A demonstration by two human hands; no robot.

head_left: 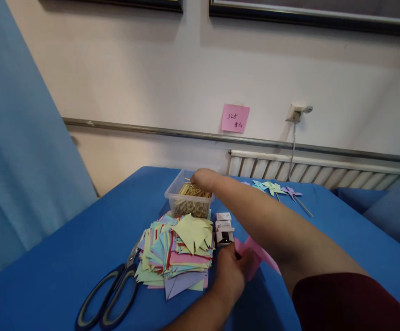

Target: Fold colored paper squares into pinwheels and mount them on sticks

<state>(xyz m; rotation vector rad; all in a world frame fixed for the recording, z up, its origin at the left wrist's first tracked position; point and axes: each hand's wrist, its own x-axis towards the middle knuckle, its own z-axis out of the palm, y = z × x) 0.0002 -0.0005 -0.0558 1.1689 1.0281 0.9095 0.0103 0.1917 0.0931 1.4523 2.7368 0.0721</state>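
Note:
A pink paper pinwheel (255, 259), folded, is pinched in my left hand (232, 271) near the front of the table; part of it lies behind my right forearm. My right hand (202, 179) reaches across to the clear plastic box (189, 207), its fingers bent down over the thin wooden sticks (195, 191) inside. One stick end pokes out beside these fingers, but the fingertips are hidden, so I cannot tell whether they grip it. Left of my left hand lies a pile of cut coloured paper (177, 257). Small white boxes (223, 225) stand just beyond it, the nearest showing dark contents.
Dark-handled scissors (113, 289) lie left of the paper pile. Several finished pinwheels (272, 187) rest at the table's back right. The blue table cover (93, 243) ends near a wall with a metal rail (172, 132), a radiator (255, 165) and a plugged-in cord (294, 147).

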